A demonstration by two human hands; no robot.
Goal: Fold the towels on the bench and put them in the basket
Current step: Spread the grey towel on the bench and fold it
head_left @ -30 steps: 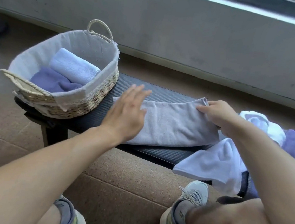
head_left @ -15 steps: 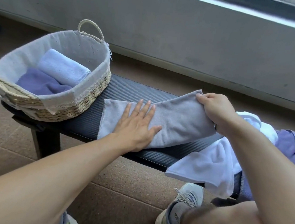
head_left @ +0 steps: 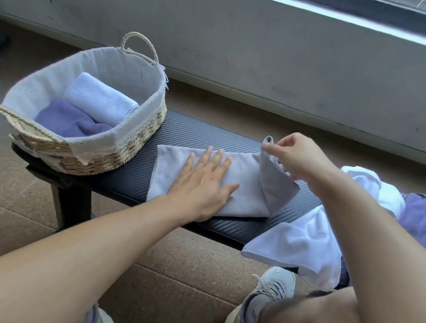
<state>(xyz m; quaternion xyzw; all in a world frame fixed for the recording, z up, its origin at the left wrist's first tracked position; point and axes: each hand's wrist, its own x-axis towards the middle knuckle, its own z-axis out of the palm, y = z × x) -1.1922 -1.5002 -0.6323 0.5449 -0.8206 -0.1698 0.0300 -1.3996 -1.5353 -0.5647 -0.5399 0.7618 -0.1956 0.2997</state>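
Woven basket (head_left: 136, 139) sits at the counter's (head_left: 198, 137) 9 o'clock end, w/ a light blue towel (head_left: 99, 100) & a purple towel (head_left: 68, 120) folded inside. Grey towel (head_left: 245, 187) lies mid-counter, just beside the basket at its 3 o'clock. Left hand (head_left: 202, 186) presses flat on it, grip wide, fingers straight. Right hand (head_left: 300, 156) pinches the grey towel's far corner, lifted off the counter. At 3 o'clock: white towel (head_left: 300, 236) hanging over the near edge, then a crumpled purple towel (head_left: 423, 218).
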